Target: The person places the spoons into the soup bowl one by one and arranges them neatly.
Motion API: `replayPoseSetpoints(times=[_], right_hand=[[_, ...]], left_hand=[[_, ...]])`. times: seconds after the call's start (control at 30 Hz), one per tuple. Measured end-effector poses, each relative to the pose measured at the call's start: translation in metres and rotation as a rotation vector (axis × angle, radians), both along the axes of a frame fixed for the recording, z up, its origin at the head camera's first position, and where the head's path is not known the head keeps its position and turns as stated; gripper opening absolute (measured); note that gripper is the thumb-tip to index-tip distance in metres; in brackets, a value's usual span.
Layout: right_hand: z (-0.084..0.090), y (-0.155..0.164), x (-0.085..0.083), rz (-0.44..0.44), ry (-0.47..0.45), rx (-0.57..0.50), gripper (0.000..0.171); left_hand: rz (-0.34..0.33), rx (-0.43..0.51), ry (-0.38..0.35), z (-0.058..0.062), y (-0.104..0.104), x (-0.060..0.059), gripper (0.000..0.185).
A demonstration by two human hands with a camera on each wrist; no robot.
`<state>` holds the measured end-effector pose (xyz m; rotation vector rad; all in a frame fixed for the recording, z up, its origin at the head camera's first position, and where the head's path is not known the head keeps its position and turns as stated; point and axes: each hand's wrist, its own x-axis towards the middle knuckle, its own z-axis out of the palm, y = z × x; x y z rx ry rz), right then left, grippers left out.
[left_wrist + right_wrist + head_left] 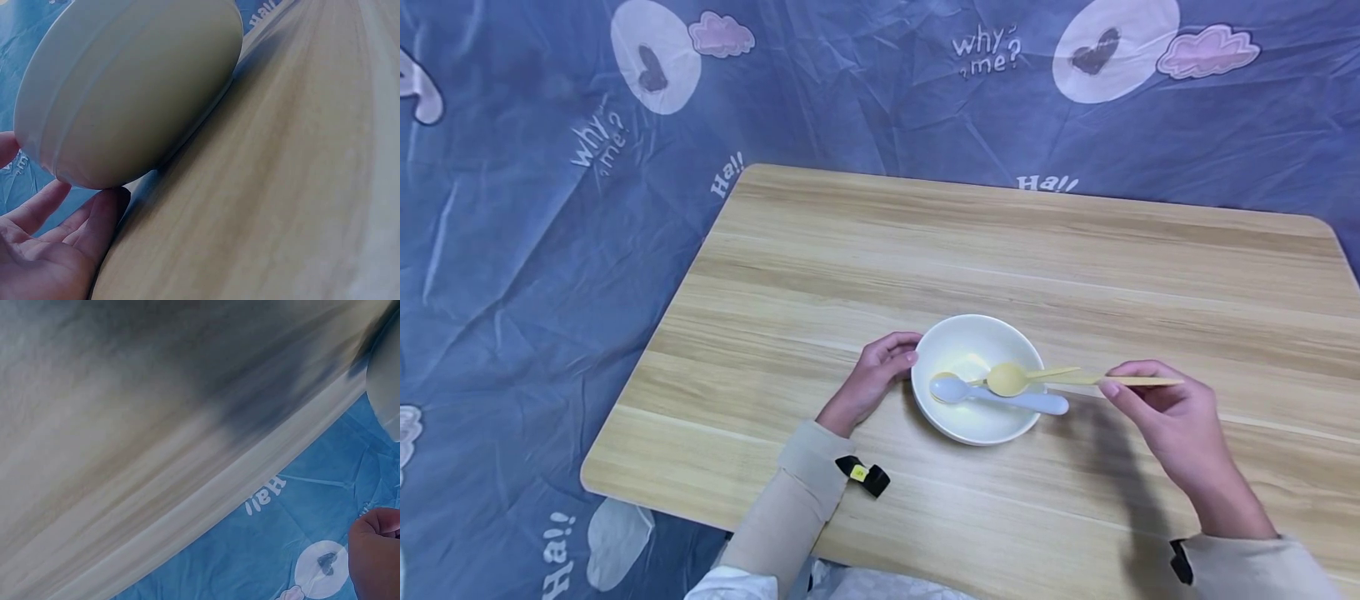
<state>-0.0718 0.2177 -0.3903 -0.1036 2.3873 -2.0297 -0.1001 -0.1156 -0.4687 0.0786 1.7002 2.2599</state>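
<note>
The right hand (pixel 1165 417) pinches the handle end of a yellow spoon (pixel 1045 378) between thumb and fingertips. The spoon's head hangs over the middle of the white bowl (pixel 958 340), above 2 other spoons that lie inside: a pale blue spoon (pixel 1000 395) with its handle over the rim, and another yellow one under it. The left hand (pixel 874 377) has its fingers curled against the bowl's left wall, touching it. The bowl stands on the wooden table (pixel 1000 250), over a blue printed cloth (pixel 535 250).
</note>
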Motion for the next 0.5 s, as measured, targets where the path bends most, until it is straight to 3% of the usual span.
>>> replayPoseSetpoints(times=[0.5], right_hand=[[-0.006, -0.011, 0.0, 0.047, 0.002, -0.011, 0.011]], left_hand=[[-0.001, -0.007, -0.004, -0.001, 0.0, 0.0, 0.041]])
